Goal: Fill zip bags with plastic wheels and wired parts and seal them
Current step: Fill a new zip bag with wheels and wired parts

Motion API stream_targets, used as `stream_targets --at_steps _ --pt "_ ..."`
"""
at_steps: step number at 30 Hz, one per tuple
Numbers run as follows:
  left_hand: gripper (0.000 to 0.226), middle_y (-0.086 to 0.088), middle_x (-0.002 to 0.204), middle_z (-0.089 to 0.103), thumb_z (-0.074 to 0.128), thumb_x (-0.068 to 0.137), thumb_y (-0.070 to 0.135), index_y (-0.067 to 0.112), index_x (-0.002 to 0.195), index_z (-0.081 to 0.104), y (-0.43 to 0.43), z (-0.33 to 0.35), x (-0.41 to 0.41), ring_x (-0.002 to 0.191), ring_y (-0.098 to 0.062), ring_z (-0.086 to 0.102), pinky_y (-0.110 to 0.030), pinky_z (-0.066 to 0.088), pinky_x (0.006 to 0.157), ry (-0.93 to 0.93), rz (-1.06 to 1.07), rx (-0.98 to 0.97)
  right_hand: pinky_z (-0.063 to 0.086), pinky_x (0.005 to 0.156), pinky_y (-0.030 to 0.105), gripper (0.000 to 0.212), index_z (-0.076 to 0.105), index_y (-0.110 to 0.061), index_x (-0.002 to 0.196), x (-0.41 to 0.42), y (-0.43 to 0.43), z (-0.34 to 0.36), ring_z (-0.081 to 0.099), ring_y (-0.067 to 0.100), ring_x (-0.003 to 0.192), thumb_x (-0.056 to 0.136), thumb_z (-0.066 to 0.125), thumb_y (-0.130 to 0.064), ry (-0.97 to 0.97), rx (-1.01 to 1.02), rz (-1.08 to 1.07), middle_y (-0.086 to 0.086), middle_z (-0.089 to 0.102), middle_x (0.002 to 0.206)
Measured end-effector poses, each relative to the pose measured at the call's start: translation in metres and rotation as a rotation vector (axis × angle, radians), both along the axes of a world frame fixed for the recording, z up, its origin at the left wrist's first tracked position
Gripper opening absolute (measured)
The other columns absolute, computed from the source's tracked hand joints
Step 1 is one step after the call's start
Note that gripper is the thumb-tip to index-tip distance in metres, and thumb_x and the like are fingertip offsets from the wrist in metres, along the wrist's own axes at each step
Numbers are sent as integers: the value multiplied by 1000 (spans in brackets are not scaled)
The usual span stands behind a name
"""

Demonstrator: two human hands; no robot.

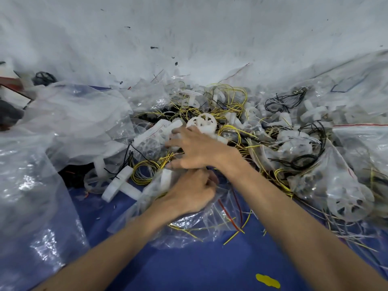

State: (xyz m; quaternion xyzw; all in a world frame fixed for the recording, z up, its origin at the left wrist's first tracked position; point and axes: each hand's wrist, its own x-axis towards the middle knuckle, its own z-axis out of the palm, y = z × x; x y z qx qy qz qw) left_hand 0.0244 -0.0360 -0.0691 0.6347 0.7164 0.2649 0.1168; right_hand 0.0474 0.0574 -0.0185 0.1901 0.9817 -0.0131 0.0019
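A clear zip bag with a red seal line lies crumpled on the blue sheet in the lower middle. My left hand grips its upper edge with curled fingers. Just above it, my right hand reaches with spread fingers into the heap of white plastic wheels and yellow wired parts, its fingertips touching a white spoked wheel. Whether the fingers have closed on anything is blurred. Another white wheel on an axle lies left of the bag. Yellow wires coil beside it.
Large clear plastic sheets cover the left side. Filled zip bags with wheels and black wires pile up on the right. A white wall rises behind the heap. Bare blue sheet lies near me, with a yellow patch.
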Motion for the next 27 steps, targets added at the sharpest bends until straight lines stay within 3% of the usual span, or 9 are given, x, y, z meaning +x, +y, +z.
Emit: stream_targets --at_steps 2,7,10,13,16,19,22,24,27 --pt "25 -7 114 67 51 86 10 10 104 68 -1 -1 1 104 -21 59 -20 40 85 25 -32 -26 29 105 55 47 50 -34 129 -6 4 -11 2 27 139 83 61 -33 -35 17 2 -1 16 151" --pt "32 0 115 68 48 85 11 18 108 69 4 -3 -2 108 -19 59 -25 43 93 21 -27 -51 49 85 42 17 68 -21 98 14 28 -19 29 28 118 82 66 -28 233 183 -44 0 39 127" --pt "32 3 110 69 48 85 11 20 107 69 4 -4 -1 84 -9 57 -17 38 79 -16 -27 -57 42 90 38 18 68 -17 98 30 43 -21 35 29 111 85 64 -29 317 219 -64 0 44 123" --pt "29 8 99 70 49 87 11 20 106 69 4 -4 -2 69 5 50 -13 36 75 -52 -37 -47 37 92 36 18 69 -13 99 44 55 -19 46 30 104 86 63 -24 365 196 -57 0 55 119" --pt "28 19 80 58 49 89 10 19 108 68 3 -5 -1 54 16 47 1 31 59 -66 -62 -49 36 99 36 17 69 -15 99 58 61 -15 48 25 114 85 66 -23 296 100 -23 -1 57 123" --pt "28 13 88 58 48 90 9 18 109 67 3 -5 -1 53 18 46 3 33 56 -74 -76 -54 35 103 33 20 67 -25 104 67 62 -2 45 17 122 84 62 -25 164 -15 -40 -6 56 128" --pt "28 13 94 59 47 91 10 19 110 66 3 -6 -1 57 16 45 0 30 66 -69 -83 -60 40 99 37 24 66 -27 107 57 56 17 54 19 114 86 55 -23 331 -52 -55 0 60 126" --pt "28 15 94 58 47 91 11 20 109 67 3 -5 -1 64 12 49 -13 36 77 -74 -79 -66 33 103 39 29 62 -24 116 40 46 21 45 21 124 88 56 -26 420 7 10 1 54 133" --pt "30 7 109 67 46 89 11 20 107 68 4 -5 -3 96 -8 57 -24 40 92 -81 -65 -68 30 104 43 44 56 -26 125 15 31 9 30 21 135 83 63 -36 95 102 66 0 27 152"
